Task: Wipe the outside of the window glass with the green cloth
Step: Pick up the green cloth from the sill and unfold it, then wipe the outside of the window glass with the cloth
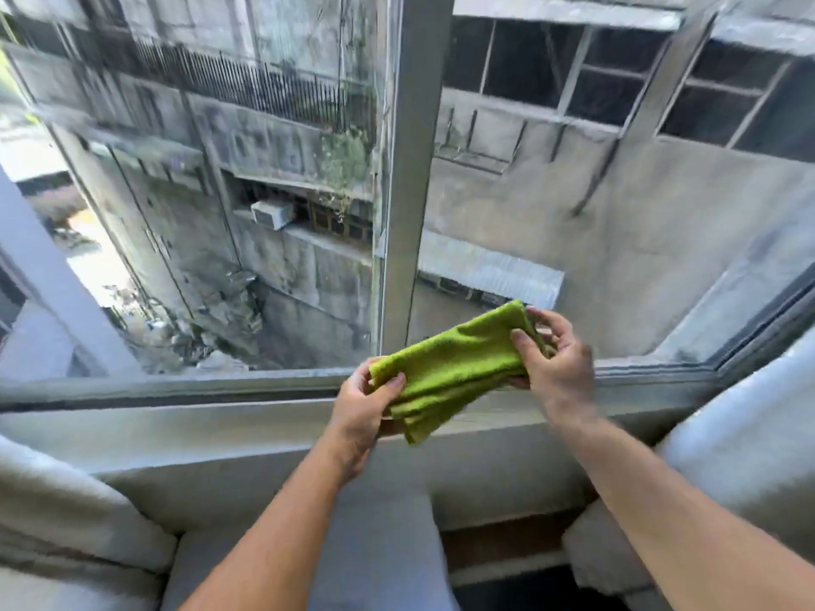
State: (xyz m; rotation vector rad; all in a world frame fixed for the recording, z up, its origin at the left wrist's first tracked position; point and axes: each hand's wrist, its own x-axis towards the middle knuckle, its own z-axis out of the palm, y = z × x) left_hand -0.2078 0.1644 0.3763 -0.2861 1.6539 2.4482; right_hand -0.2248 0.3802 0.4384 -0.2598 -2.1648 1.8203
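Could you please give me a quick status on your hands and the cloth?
Left hand and right hand each pinch an end of the folded green cloth. Cloth above the sill, off the glass. Window frame post stands just ahead.

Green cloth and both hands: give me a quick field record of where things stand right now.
cloth: green cloth, folded, held in the air above the window sill
left hand: left hand pinches the cloth's lower left end
right hand: right hand grips its upper right end
contact with glass: none, cloth not on any pane
window frame: vertical post just behind the cloth
wiping: not yet begun
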